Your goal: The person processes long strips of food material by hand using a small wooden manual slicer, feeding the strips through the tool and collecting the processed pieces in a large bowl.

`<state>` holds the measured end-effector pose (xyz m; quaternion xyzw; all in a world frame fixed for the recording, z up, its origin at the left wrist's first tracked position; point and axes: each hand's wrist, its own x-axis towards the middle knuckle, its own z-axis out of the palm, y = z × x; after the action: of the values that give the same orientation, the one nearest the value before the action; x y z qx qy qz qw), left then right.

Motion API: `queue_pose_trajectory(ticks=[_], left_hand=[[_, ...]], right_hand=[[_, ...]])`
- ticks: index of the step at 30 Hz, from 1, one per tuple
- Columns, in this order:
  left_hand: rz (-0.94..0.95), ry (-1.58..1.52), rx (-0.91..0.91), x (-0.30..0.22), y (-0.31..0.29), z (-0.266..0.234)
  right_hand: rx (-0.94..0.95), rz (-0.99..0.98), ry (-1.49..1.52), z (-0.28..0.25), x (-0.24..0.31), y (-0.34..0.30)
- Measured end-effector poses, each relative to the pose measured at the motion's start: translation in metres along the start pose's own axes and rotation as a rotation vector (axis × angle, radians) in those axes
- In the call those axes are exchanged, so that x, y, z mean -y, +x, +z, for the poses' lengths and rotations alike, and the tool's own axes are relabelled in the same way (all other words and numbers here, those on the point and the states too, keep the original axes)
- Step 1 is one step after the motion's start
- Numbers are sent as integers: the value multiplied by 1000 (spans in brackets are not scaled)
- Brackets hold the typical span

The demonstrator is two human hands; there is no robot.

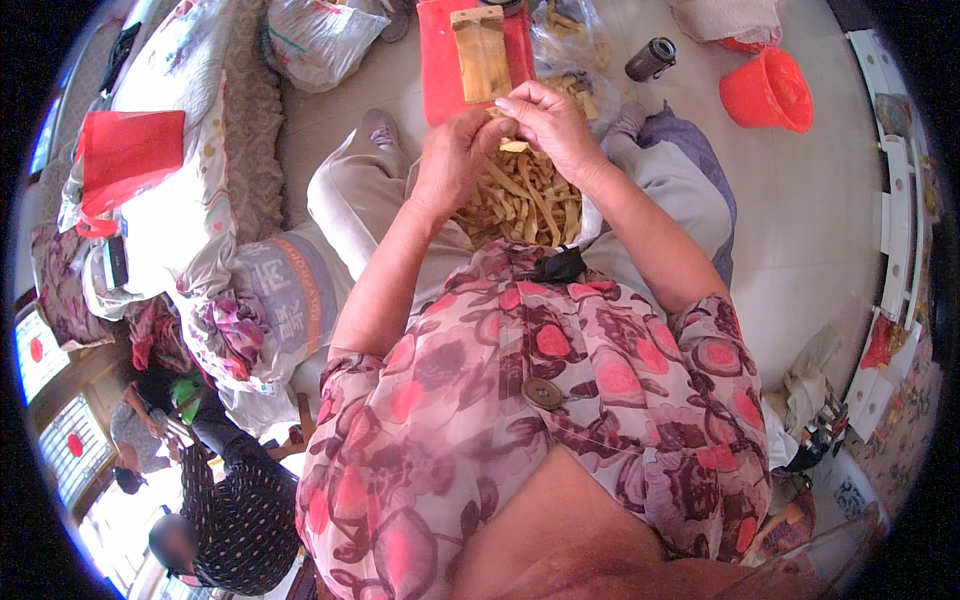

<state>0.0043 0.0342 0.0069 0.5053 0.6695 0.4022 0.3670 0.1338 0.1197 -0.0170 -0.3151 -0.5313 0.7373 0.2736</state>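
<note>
Both hands meet in front of me above a heap of pale yellow-brown dried strips between my legs. My left hand is closed, its thumb and fingers pinched together. Against it, my right hand is closed too. A short pale strip shows just below the fingertips, gripped between the two hands; its kind cannot be made out. Directly beyond the fingers, a small wooden board rests on a red surface.
A clear bag with more strips lies beyond my right hand. Right of it are a dark bottle and a red bucket. A stuffed plastic bag stands far left. Another person is at lower left.
</note>
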Motion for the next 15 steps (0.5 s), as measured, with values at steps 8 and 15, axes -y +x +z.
queue_pose_trajectory(ticks=[8, 15], left_hand=[[-216, -888, 206, 2, 1, 2], [245, 230, -180, 0, 5, -7]], right_hand=[[-139, 109, 227, -26, 0, 19], [-188, -231, -355, -6, -3, 14]])
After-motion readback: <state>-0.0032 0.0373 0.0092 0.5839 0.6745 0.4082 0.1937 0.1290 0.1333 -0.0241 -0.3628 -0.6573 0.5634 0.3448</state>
